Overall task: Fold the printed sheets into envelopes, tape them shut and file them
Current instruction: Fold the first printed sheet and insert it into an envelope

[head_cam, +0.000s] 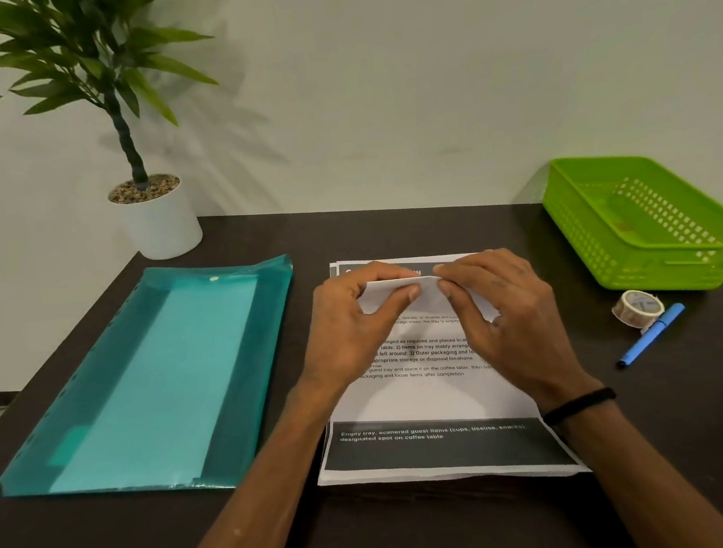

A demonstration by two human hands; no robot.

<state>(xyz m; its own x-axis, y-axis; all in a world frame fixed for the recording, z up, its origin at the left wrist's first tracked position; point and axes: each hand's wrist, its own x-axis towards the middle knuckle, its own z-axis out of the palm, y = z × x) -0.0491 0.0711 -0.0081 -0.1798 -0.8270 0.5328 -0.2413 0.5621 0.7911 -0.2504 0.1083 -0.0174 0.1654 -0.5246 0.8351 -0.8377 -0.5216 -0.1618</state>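
**Folded sheet held above the stack: where the fold can go astray**

Both hands hold 1 folded sheet [429,294] just above the stack of printed sheets [441,402] that lies on the dark tabletop [391,232]. The left hand [351,322] pinches the fold's upper edge between thumb and fingers; the right hand [500,309] pinches it from the other side, the 2 sets of fingertips almost meeting at the middle. How many layers the fold has is hard to tell, since the hands cover most of it.

The main risk, as I judge it, is a crooked crease: thin copy paper slides on itself, and if 1 hand pulls harder the edges will run out of line and the envelope will not close squarely. Pressing down onto the loose stack could also drag the top sheet along or crumple it. The tape roll [638,307] sits well off to the right, touching or just beside the blue pen [651,333], so 1 hand must let go to fetch it, and the springy fold may open.

The paper is matte white with black text and dark printed bands. The teal folder [150,379] at the left is glossy, translucent plastic, flat and rectangular, with a snap button near its far edge. The green basket [611,247] is rigid plastic with perforated walls. A potted plant [158,221] stands in a smooth white pot topped with pebbles.
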